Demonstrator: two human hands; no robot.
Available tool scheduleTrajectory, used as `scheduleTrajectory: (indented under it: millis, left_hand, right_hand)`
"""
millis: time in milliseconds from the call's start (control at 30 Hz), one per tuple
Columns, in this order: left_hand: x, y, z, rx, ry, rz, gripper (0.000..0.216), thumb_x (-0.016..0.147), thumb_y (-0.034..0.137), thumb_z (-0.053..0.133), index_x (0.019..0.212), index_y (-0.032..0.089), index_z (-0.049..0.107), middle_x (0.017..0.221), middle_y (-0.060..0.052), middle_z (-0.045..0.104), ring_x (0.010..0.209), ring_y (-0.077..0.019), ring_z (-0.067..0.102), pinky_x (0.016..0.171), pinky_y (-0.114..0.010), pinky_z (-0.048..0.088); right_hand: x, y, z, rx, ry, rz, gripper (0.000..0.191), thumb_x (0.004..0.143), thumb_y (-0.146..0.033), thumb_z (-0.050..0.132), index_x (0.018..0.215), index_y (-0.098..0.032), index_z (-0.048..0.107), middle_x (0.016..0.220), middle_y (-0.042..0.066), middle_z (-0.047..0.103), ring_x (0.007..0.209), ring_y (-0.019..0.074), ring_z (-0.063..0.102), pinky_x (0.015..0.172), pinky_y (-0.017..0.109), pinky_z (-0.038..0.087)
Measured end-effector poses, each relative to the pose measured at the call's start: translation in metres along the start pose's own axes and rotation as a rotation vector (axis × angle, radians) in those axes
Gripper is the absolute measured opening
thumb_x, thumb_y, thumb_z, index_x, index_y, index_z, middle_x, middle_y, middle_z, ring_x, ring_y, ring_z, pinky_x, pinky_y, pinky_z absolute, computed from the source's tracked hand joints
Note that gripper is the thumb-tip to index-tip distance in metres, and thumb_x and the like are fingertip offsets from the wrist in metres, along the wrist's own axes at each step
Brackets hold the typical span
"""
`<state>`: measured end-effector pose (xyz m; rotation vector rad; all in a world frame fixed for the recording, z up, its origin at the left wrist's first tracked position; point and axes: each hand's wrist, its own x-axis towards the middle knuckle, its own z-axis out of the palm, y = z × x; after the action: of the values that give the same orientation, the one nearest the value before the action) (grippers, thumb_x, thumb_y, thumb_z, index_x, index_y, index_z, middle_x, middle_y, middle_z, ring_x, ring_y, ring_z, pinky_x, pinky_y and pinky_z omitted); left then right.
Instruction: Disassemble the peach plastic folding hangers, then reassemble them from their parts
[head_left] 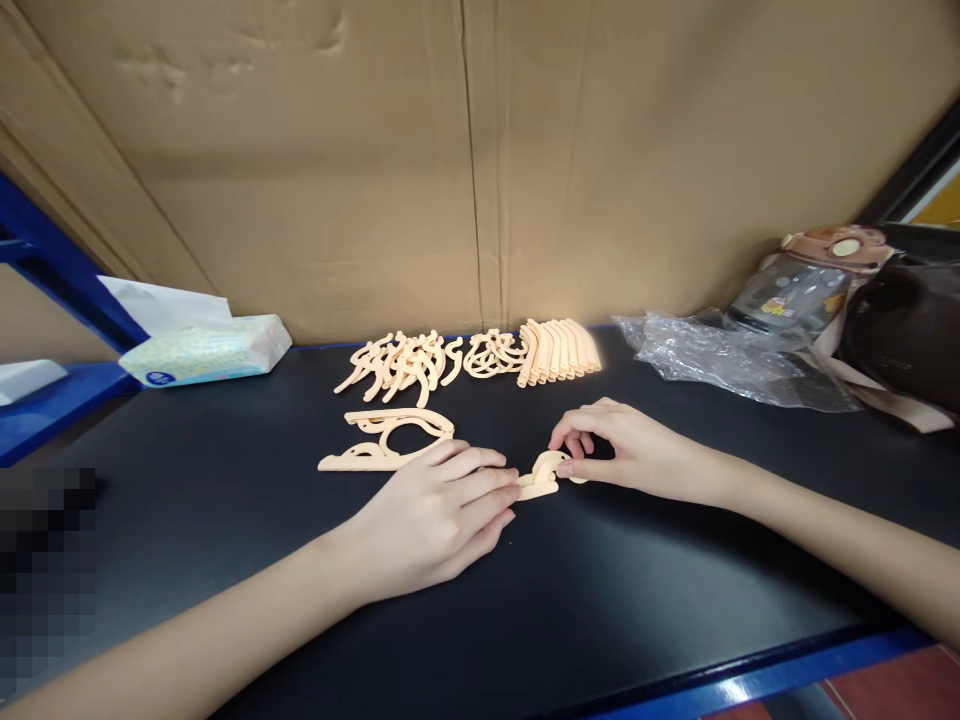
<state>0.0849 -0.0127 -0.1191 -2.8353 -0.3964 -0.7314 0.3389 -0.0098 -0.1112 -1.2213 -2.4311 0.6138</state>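
Note:
Peach plastic parts that look like pieces of folding clothes hangers lie on the black table. Across the middle, my left hand (pixel 450 510) reaches palm down, its fingers closed over a hanger piece (pixel 538 488) whose right end pokes out past the fingertips. My right hand (pixel 607 445) pinches a small curved peach part (pixel 550 464) between thumb and fingers against that end. Just behind my left hand rests a hanger frame (pixel 367 462) with a round opening; my fingers partly cover its right side.
At the back lie a heap of curved hooks (pixel 409 362), several ring-like parts (pixel 495 353) and a row of hanger arms (pixel 559 352). A tissue pack (pixel 217 350) stands left. Clear plastic wrap (pixel 720 360), a transparent bottle (pixel 791 285) and a dark bag (pixel 900 320) occupy the right.

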Motion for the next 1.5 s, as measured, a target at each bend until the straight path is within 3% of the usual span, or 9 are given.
scheduleTrajectory:
  millis: [267, 1500]
  left_hand:
    - [0.0008, 0.0008, 0.0005, 0.047, -0.066, -0.077, 0.027, 0.093, 0.024, 0.047, 0.112, 0.015, 0.063, 0.111, -0.005, 0.069, 0.105, -0.0200, 0.059, 0.091, -0.035, 0.044]
    - [0.0015, 0.0014, -0.0021, -0.003, 0.021, -0.087, 0.018, 0.088, 0.017, 0.053, 0.100, 0.017, 0.066, 0.098, -0.001, 0.071, 0.095, -0.0167, 0.062, 0.087, -0.032, 0.044]
  right_hand:
    - [0.0022, 0.0044, 0.0009, -0.119, 0.090, -0.028, 0.023, 0.087, -0.043, 0.054, 0.093, -0.022, 0.063, 0.075, -0.001, 0.061, 0.075, 0.0146, 0.054, 0.078, 0.031, 0.035]
    - [0.0021, 0.0020, 0.0023, -0.021, 0.059, -0.039, 0.029, 0.088, -0.046, 0.052, 0.098, -0.021, 0.063, 0.075, -0.001, 0.062, 0.075, 0.0147, 0.056, 0.078, 0.030, 0.037]
